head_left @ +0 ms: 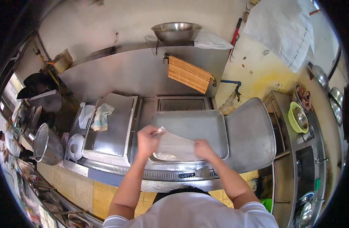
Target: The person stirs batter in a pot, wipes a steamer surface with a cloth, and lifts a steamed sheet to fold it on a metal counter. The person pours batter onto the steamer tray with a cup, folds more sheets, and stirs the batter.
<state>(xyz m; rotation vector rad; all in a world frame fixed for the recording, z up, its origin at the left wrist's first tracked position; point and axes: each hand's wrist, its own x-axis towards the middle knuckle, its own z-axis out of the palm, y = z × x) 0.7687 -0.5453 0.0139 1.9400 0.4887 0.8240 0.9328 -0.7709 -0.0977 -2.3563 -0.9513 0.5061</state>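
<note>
A thin pale sheet [176, 143] is stretched between my two hands, low over a large metal tray [216, 123]. I cannot tell whether it is cloth, plastic or dough. My left hand [147, 141] pinches its upper left corner, where a small white tip sticks out. At the sheet's right side, my right hand [203, 149] is closed on the edge. Near the front left of the tray lies a flat whitish piece [165, 155], partly covered by the sheet.
Right of the tray leans a metal lid [250, 135]. On the left, a towel [102, 117] lies on a steel cover [111, 133], near a lidded white pot [75, 146]. A bamboo mat [189, 74] hangs behind. A green bowl [294, 117] stands on the right shelf.
</note>
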